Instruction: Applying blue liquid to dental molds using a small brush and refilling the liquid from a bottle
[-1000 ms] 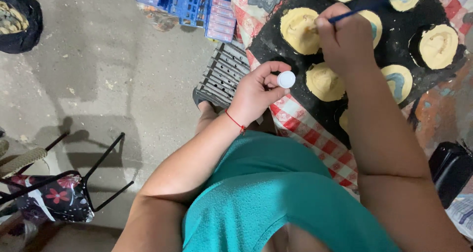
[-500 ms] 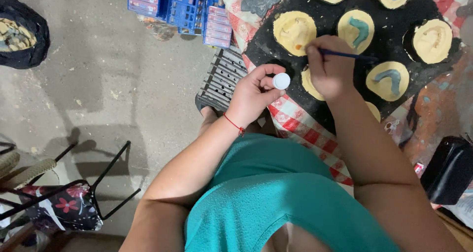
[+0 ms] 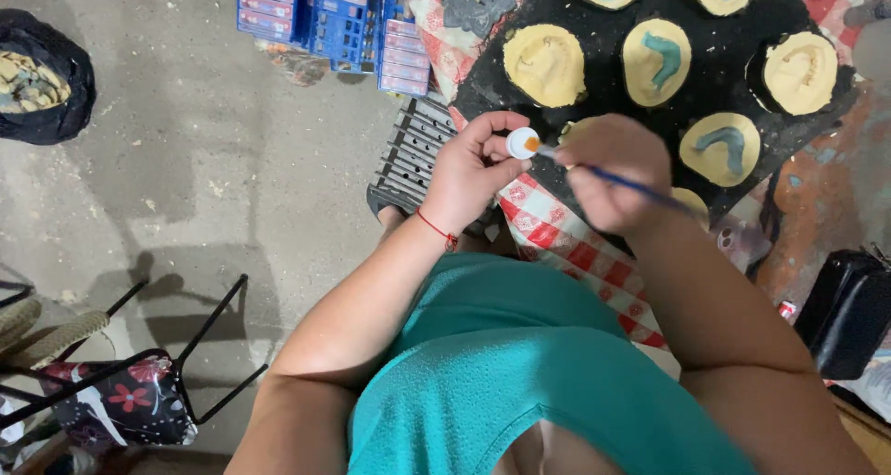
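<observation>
My left hand [image 3: 471, 171] pinches a small white paint pot [image 3: 522, 143] with orange paint in it, held over the table's near edge. My right hand [image 3: 614, 173] grips a thin blue-handled brush [image 3: 640, 188] whose tip rests in that pot. Just beyond both hands lies a black sheet [image 3: 724, 76] carrying several pale yellow round moulded pieces; three of them, such as the disc [image 3: 657, 61], have teal-painted middles, and the plain disc [image 3: 545, 64] has none.
A red-and-white checked cloth [image 3: 594, 262] covers the table under the black sheet. Blue crates [image 3: 325, 16] and a dark slatted crate [image 3: 413, 150] stand on the concrete floor to the left. A black bag [image 3: 42, 76], a chair frame [image 3: 139, 382] and a black pouch [image 3: 849, 313] lie around.
My right hand came back from the discs toward me and put the brush tip into the pot. My left hand stayed about where it was, holding the pot.
</observation>
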